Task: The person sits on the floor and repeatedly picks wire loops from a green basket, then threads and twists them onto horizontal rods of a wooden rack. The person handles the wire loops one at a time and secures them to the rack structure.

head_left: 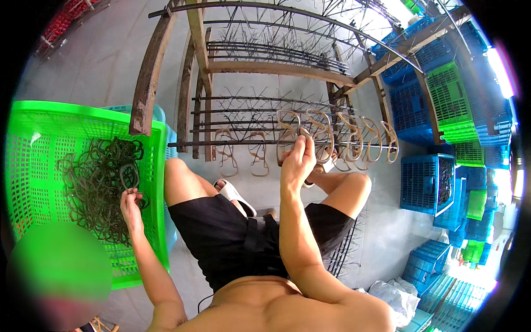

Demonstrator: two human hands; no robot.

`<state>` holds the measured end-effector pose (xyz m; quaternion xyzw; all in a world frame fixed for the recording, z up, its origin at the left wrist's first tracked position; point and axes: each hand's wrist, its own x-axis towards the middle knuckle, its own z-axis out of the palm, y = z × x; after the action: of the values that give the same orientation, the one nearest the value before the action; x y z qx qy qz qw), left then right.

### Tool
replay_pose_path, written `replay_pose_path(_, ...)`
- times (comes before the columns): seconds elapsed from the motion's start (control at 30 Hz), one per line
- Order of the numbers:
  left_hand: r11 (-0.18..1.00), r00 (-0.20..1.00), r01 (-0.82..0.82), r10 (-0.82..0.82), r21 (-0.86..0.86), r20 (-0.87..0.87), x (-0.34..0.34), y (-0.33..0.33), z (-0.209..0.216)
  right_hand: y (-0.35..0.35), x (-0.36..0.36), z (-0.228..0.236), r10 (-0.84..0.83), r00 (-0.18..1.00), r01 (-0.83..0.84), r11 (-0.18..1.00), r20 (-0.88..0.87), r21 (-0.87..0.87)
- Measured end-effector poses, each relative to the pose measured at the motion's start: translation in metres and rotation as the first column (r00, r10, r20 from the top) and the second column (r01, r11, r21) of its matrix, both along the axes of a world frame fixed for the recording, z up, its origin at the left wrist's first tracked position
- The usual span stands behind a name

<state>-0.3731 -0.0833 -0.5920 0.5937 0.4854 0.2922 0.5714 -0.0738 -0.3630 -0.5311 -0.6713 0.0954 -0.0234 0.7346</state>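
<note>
My left hand (131, 209) reaches into a green basket (157, 221) at the left, its fingers closed on a dark eyeglass frame (129, 165). Below that frame lies a tangled heap of similar dark frames (91, 188). At the rack's front rod (191, 144), my right hand (298, 161) pinches a brownish eyeglass frame (287, 112); its lower part is hidden behind my fingers. Several brownish frames (372, 133) hang in a row to the right of that hand. Two more frames, one (227, 157) farther left, hang apart on the same rod.
A wooden rack post (148, 83) stands beside the basket's right rim. Rods with thin wire hooks (276, 50) fill the rack ahead. Blue crates (418, 185) and green crates (448, 97) are stacked at the right, with a white plastic bag (394, 299) lower down.
</note>
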Motion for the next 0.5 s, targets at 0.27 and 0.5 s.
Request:
replay_pose_path(0.27, 0.996, 0.988, 0.084, -0.087, -0.029, -0.131, 0.013, -0.006, 0.012, 0.002, -0.001, -0.001, -0.041, 0.999, 0.032, 0.954, 0.025, 0.299)
replay_pose_path(0.5, 0.999, 0.983, 0.035, -0.037, -0.017, -0.178, 0.015, -0.014, -0.005, 0.011, -0.003, 0.006, -0.024, 0.998, 0.015, 0.985, 0.053, 0.172)
